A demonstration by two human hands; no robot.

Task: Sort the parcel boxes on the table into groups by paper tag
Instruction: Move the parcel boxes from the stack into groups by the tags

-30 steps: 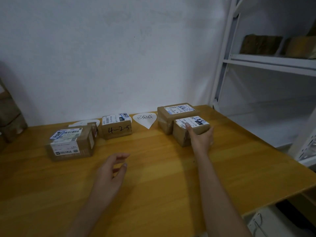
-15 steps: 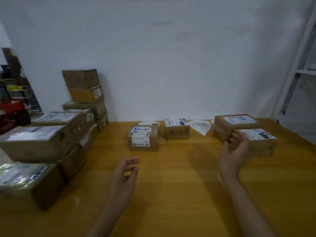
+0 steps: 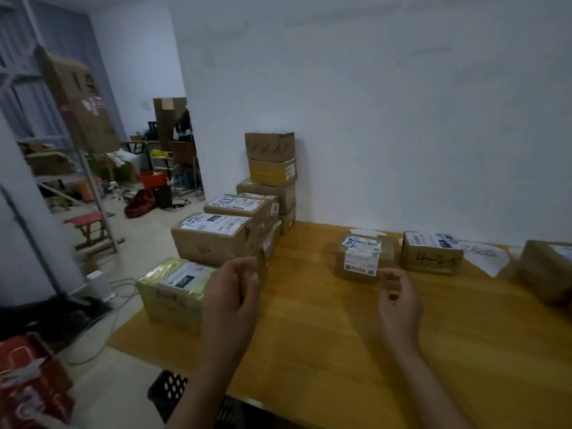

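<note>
Brown parcel boxes stand on the wooden table. At its left end sits a pile: a box wrapped in yellow tape, a large labelled box behind it, and a tall stack against the wall. Further right stand a small labelled box, a box marked 4-2-5, a white paper tag and part of another box. My left hand hovers beside the taped box, fingers apart, empty. My right hand floats empty in front of the small labelled box.
The white wall runs behind the table. Left of the table the floor holds a metal rack, a red stool, cables and clutter. A black crate sits under the table's front edge, and a red package lies at bottom left.
The view has swung left, bringing the pile of boxes and the room into sight. My right hand has come off the right-hand box and drawn back left; both hands are raised and empty.
</note>
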